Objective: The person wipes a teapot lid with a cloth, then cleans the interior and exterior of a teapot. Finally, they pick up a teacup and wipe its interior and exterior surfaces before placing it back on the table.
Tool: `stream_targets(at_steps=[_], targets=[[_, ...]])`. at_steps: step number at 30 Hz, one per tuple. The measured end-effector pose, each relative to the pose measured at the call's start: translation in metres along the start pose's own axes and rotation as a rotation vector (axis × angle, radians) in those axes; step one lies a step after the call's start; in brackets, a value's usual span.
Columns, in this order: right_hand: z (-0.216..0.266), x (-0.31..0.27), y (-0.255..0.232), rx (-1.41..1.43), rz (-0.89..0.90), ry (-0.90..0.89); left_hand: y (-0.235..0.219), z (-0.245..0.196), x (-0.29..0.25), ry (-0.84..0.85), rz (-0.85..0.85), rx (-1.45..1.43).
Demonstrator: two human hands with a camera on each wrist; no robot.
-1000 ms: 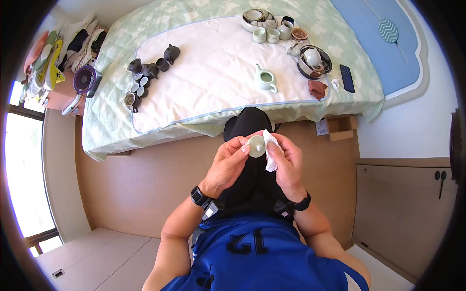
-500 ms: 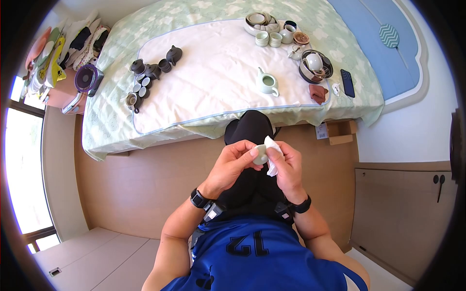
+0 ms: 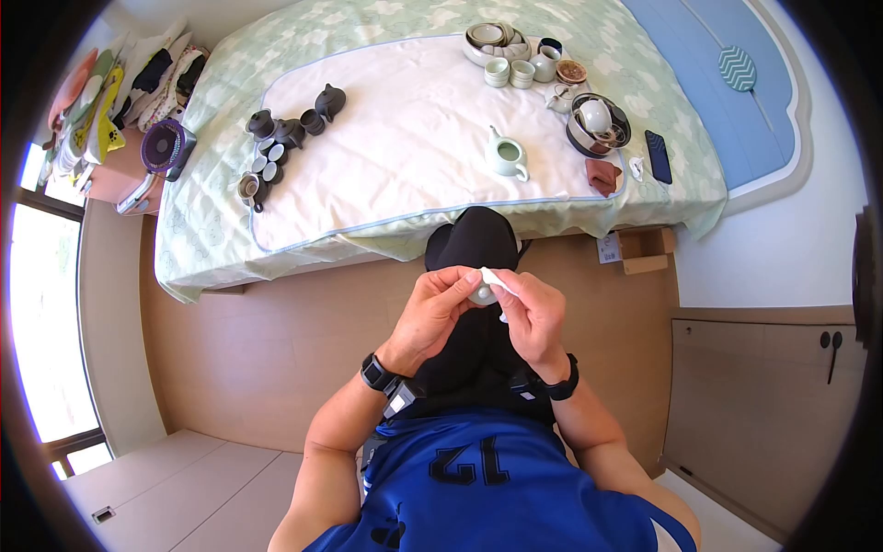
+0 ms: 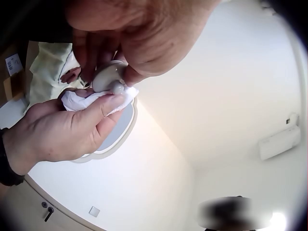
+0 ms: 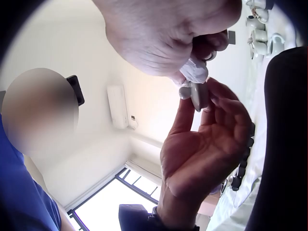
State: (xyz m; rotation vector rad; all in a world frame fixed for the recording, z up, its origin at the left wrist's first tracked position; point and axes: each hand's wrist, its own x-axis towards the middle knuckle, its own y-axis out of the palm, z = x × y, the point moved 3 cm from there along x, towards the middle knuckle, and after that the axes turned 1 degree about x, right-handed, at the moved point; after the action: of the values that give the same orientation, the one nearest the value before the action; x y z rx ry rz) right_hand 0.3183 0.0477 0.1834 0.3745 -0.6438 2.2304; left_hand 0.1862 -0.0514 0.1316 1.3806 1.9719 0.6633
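Note:
The left hand (image 3: 430, 311) pinches a small pale green lid (image 3: 482, 294) by its edge, above the person's lap. The right hand (image 3: 533, 317) grips a crumpled white tissue (image 3: 497, 281) and presses it against the lid. In the left wrist view the lid (image 4: 108, 78) shows its round knob beside the right thumb, with the tissue (image 4: 79, 102) under it. From the right wrist the lid (image 5: 197, 96) is seen edge-on between the left fingers and the tissue (image 5: 194, 71). A pale green teapot (image 3: 507, 156) stands lidless on the white cloth.
Dark teapots and cups (image 3: 273, 156) stand at the cloth's left. Pale cups (image 3: 497, 73), bowls, a dark-rimmed bowl (image 3: 579, 138), a brown cloth (image 3: 602, 177) and a phone (image 3: 659, 157) lie to the right. A cardboard box (image 3: 647, 248) sits on the floor beside the bed.
The right hand and tissue have moved left over the lid, which is now more covered. The lid has tilted and shifted slightly down and left since the first frame.

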Motion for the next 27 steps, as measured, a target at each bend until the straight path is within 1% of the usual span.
stream_targets(at_steps=[3,4,6,7,9,11,13,17,19,22,23,24,25,27], targets=[[-0.004,0.001,0.003,0.04,-0.091,0.041,-0.009,0.004,0.001,-0.01,-0.011,0.123],[-0.004,0.001,0.003,0.047,-0.095,0.035,-0.01,0.005,0.002,-0.014,-0.024,0.054],[-0.002,0.002,0.003,-0.018,-0.037,-0.025,-0.007,0.006,0.003,-0.035,-0.063,-0.092],[0.0,0.0,0.003,-0.048,-0.003,-0.038,0.001,0.001,0.003,-0.003,-0.054,-0.144],[-0.002,-0.002,0.003,-0.036,-0.016,0.013,-0.004,0.002,0.003,-0.009,0.008,-0.163],[-0.002,0.001,0.001,0.071,-0.067,0.162,0.0,0.0,0.001,-0.021,0.005,-0.174],[-0.008,0.003,0.001,0.126,-0.085,0.181,0.0,0.001,0.0,-0.026,-0.023,-0.207],[-0.005,-0.004,0.007,0.125,-0.065,0.195,0.0,0.0,0.003,0.005,-0.059,-0.235],[-0.009,-0.004,0.008,0.142,-0.087,0.195,0.001,-0.001,0.005,0.019,-0.059,-0.233],[-0.016,0.0,0.007,0.179,-0.104,0.192,0.004,0.0,0.005,0.029,-0.002,-0.212],[-0.017,0.002,0.005,0.193,-0.109,0.188,0.004,-0.002,0.004,0.003,-0.012,-0.251],[-0.015,0.001,0.002,0.211,-0.075,0.224,0.006,-0.006,0.004,-0.023,-0.02,-0.29],[-0.016,0.0,0.004,0.226,-0.099,0.231,0.007,-0.007,0.004,-0.048,-0.028,-0.329],[-0.022,-0.002,0.009,0.254,-0.144,0.241,0.002,-0.002,0.005,-0.009,0.039,-0.277]])
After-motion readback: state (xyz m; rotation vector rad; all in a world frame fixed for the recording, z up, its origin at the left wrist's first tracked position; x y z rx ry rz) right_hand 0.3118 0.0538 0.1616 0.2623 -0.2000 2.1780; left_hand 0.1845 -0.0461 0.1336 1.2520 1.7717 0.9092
